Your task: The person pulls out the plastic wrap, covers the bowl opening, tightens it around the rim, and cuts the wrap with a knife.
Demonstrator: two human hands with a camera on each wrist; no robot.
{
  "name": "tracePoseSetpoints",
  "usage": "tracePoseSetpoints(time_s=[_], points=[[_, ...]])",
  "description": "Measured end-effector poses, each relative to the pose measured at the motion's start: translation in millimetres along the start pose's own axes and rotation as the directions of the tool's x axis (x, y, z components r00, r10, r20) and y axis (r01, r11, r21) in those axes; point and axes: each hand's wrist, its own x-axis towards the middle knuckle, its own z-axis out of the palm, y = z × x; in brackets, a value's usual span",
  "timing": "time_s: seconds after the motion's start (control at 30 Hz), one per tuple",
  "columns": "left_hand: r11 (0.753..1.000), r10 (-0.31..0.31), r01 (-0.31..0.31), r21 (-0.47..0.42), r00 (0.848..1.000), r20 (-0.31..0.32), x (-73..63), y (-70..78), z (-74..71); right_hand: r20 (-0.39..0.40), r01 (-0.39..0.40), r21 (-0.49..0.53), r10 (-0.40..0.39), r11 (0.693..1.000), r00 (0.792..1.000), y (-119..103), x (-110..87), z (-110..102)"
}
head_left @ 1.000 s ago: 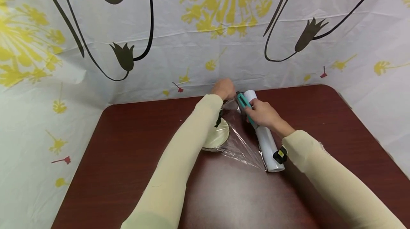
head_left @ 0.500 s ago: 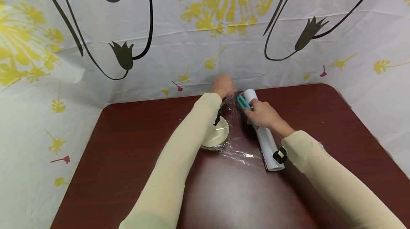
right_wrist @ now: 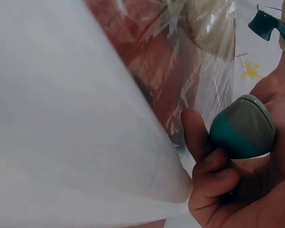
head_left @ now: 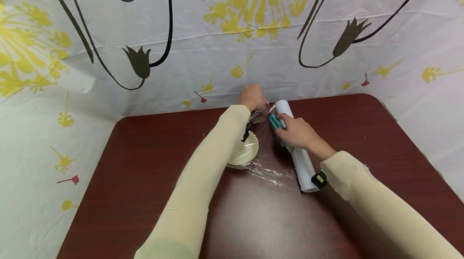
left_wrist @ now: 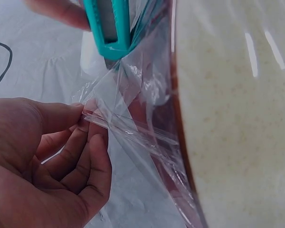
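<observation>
At the table's far edge my left hand (head_left: 251, 97) pinches a bunched edge of clear cling film (left_wrist: 133, 118) between thumb and fingers. The film lies over a round cream dish (head_left: 247, 150) with a brown rim, partly hidden by my left forearm. My right hand (head_left: 299, 131) grips a teal and grey utility knife (head_left: 276, 122) above the white film roll (head_left: 304, 166). In the left wrist view the knife's tip (left_wrist: 111, 61) touches or nearly touches the gathered film. Loose, wrinkled film spreads between dish and roll.
The dark red-brown table (head_left: 159, 154) has rounded far corners. Behind it hangs a white sheet (head_left: 203, 57) printed with yellow and dark flowers, close to my left hand. Black wrist cameras (head_left: 319, 179) sit on both sleeves.
The film stretched to the roll's near end has gone slack and lies crumpled. My right hand has drawn the knife slightly nearer to me. The left hand keeps its pinch, almost in place.
</observation>
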Motion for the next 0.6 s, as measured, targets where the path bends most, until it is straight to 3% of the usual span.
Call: tracePoseSetpoints(time_s=[0.07, 0.2, 0.4, 0.6], points=[[1.0, 0.002, -0.003, -0.013, 1.0, -0.008, -11.3, 2.1, -5.0, 0.006, -0.004, -0.001, 0.004, 1.0, 1.0, 0.4, -2.8, 0.3], [0.999, 0.009, -0.009, -0.035, 1.0, -0.023, -18.6, 3.3, -8.1, 0.013, -0.014, -0.002, 0.014, 1.0, 1.0, 1.1, -9.5, 1.1], [1.0, -0.005, 0.005, -0.016, 1.0, -0.001, 16.7, -6.3, 6.8, 0.013, -0.014, -0.008, 0.014, 1.0, 1.0, 0.3, -19.8, 2.2], [0.999, -0.009, 0.009, -0.038, 1.0, 0.014, 29.0, -12.0, 11.9, 0.01, -0.014, -0.014, 0.014, 1.0, 1.0, 0.2, -28.5, 4.8]])
